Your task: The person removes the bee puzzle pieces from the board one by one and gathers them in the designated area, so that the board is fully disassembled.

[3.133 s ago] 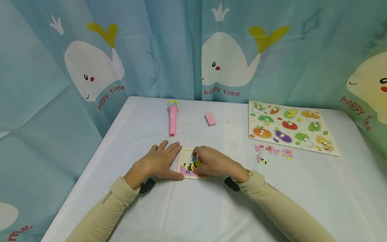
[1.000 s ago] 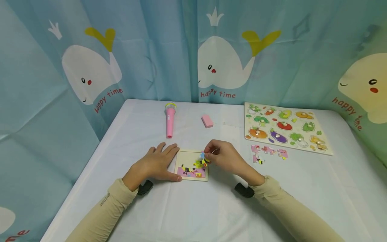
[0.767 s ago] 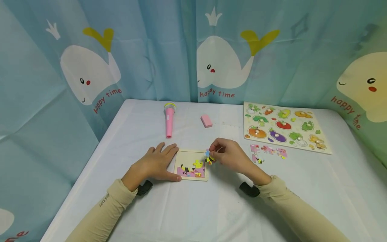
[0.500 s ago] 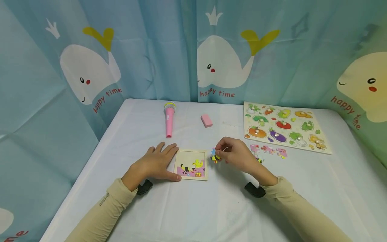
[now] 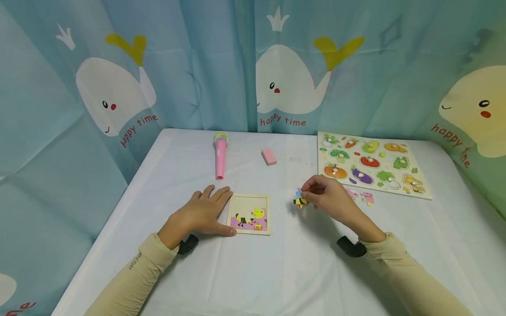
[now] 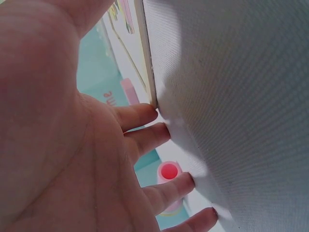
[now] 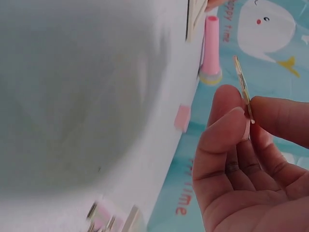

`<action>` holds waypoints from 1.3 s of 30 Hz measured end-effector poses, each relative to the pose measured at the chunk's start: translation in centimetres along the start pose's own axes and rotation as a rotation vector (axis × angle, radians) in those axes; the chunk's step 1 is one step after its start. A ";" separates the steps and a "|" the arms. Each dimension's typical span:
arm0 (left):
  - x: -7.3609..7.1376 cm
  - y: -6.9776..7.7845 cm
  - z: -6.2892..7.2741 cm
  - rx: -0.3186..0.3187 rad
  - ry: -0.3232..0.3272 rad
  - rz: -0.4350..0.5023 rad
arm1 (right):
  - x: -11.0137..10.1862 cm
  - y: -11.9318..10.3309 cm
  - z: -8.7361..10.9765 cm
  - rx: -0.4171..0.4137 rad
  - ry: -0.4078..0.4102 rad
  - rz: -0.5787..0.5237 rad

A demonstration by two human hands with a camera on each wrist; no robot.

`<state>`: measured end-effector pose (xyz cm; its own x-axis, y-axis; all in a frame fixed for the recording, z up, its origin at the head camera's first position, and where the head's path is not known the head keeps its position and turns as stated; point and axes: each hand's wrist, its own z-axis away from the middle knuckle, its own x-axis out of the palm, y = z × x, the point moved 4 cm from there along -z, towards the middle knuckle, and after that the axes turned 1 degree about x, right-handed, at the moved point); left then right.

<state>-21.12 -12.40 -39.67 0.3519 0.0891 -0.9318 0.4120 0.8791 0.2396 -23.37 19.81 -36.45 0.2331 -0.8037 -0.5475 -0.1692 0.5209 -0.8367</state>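
My left hand (image 5: 203,215) lies spread on the white cloth, its thumb and index finger touching the left side of a small wooden puzzle tray (image 5: 243,205). In the left wrist view a fingertip meets the corner of the tray's edge (image 6: 148,63). Bee-picture pieces in pink, yellow and black fill the tray's lower part; its upper part shows bare wood. To the right, above the table, my right hand (image 5: 334,199) pinches a puzzle piece (image 5: 299,202) with blue, black and yellow print. The right wrist view shows this piece (image 7: 243,87) edge-on between thumb and fingers.
Loose pink puzzle pieces (image 5: 367,198) lie beyond my right hand, which partly hides the group. Behind them is a vegetable peg board (image 5: 353,162). A pink toy microphone (image 5: 220,160) and a pink block (image 5: 269,157) lie toward the back, before a whale-print curtain (image 5: 221,66).
My right hand has lifted the bee piece out of the tray and carried it right, toward the loose pieces. The left hand has stayed at the tray's left side.
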 end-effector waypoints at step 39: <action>0.0 0.1 0.0 0.017 0.012 -0.001 | -7.3 5.6 3.6 0.147 0.113 0.263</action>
<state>-21.10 -12.36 -39.64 0.3411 0.0941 -0.9353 0.4268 0.8710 0.2433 -22.60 29.61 -37.22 0.0906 -0.6582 -0.7474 -0.0677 0.7447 -0.6640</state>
